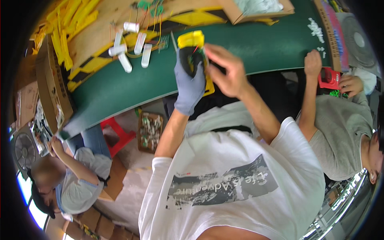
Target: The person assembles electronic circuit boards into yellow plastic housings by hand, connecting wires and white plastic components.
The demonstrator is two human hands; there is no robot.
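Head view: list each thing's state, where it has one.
Grey gloved left hand: gripping yellow plastic casing.
Casing: held, wires showing.
Bare right hand: fingers bent beside casing, touch unclear.
White oblong plastic pieces: scattered on green tabletop.
Brown cardboard box, far side: open.
Brown rectangular basket: filled.
Round grey fan, right side: motion unclear.

The gloved left hand (187,86) hides the middle of the yellow casing (191,40); the right fingers (219,53) look blurred; the top edge cuts off a cardboard box (231,13).
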